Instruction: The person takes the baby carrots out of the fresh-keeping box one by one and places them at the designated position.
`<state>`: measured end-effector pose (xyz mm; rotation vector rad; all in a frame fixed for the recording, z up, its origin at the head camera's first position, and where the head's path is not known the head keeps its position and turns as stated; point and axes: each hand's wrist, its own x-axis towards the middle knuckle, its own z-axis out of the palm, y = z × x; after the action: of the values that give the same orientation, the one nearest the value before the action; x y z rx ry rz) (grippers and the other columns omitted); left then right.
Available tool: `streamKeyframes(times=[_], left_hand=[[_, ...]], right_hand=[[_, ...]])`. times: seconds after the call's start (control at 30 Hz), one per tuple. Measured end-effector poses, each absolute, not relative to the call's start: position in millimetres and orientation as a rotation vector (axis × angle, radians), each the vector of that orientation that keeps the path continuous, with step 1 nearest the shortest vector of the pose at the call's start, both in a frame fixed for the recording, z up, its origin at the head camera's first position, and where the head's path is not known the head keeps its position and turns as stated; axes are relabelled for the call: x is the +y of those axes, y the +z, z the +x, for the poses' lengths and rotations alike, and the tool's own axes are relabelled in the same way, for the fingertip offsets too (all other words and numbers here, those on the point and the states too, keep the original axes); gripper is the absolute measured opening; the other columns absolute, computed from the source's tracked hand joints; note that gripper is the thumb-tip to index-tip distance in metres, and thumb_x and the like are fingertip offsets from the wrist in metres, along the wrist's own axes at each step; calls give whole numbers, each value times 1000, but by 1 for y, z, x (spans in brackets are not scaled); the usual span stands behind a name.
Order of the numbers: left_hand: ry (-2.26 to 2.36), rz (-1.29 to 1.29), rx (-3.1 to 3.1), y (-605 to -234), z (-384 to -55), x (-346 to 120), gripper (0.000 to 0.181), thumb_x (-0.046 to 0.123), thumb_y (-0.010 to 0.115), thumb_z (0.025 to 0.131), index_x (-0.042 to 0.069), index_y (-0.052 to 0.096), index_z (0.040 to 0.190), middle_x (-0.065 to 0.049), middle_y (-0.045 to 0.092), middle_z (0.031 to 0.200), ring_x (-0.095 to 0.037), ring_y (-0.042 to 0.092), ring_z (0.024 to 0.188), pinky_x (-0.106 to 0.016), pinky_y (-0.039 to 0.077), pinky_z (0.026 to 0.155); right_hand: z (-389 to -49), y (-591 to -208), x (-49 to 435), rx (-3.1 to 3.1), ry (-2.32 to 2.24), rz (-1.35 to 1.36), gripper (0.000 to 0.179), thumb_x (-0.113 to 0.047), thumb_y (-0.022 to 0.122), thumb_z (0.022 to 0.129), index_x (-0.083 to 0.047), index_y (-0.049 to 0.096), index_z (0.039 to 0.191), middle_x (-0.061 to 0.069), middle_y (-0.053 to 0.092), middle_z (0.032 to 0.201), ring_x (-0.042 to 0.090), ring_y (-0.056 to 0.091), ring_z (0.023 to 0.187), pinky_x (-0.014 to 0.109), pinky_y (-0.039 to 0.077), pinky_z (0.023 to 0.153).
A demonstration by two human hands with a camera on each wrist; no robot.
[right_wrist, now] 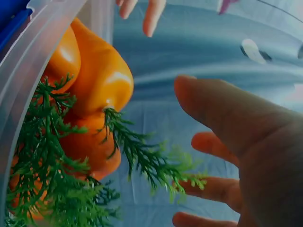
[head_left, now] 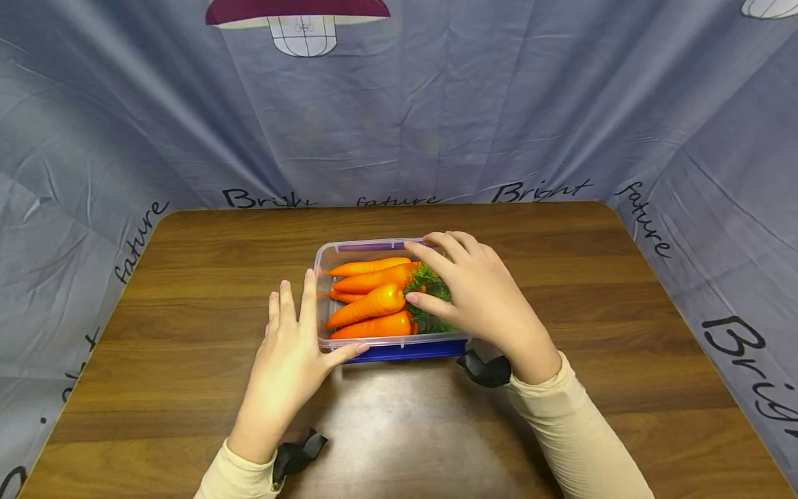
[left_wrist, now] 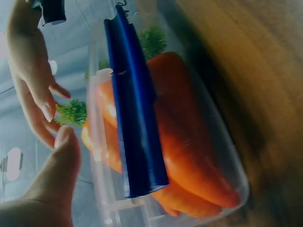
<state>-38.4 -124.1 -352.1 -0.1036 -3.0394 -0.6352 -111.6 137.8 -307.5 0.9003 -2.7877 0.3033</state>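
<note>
A clear plastic box [head_left: 430, 339] with blue clips [head_left: 405, 351] on its sides stands on the table. Inside lie several orange carrots [head_left: 368, 308], their green leafy tops [head_left: 429, 317] toward the right. My left hand [head_left: 287, 353] rests at the box's front left corner, fingers straight along the left side and thumb by the front rim. Over the right end of the box is my right hand [head_left: 486, 294], fingers spread and slightly bent above the leaves. In the right wrist view, leaf tips [right_wrist: 189, 182] reach its fingers, and nothing is gripped.
The box stands near the middle of a brown wooden table [head_left: 187, 346]. Grey-blue cloth [head_left: 405, 125] with printed lettering hangs behind the table and at both sides. Black bands [head_left: 298, 456] sit at both wrists.
</note>
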Motion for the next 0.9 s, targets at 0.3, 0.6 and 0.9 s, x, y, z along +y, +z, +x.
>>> streamKeyframes(times=[0.3, 0.6, 0.9], left_hand=[[-782, -115, -3063, -375, -40, -126, 126, 80, 62, 74, 25, -12, 159, -36, 10, 160, -54, 15, 147, -71, 40, 99], [-986, -80, -2939, -398, -48, -128, 130, 80, 70, 66, 33, -8, 159, -21, 18, 164, -46, 16, 150, -70, 28, 111], [-1266, -160, -2744, -415, -53, -130, 129, 58, 87, 65, 35, 4, 160, -7, 24, 165, -38, 29, 148, -64, 33, 111]], right_hand=[[-121, -310, 119, -2768, 217, 1166, 64, -53, 66, 91, -29, 48, 147, 2, 55, 138, 27, 46, 132, 51, 42, 106], [-123, -313, 101, -2730, -3, 1271, 63, -52, 70, 88, -30, 51, 144, -1, 58, 131, 26, 50, 125, 46, 40, 106], [-124, -309, 86, -2654, -169, 1375, 55, -39, 73, 86, -33, 55, 137, -3, 66, 108, 23, 57, 100, 38, 45, 85]])
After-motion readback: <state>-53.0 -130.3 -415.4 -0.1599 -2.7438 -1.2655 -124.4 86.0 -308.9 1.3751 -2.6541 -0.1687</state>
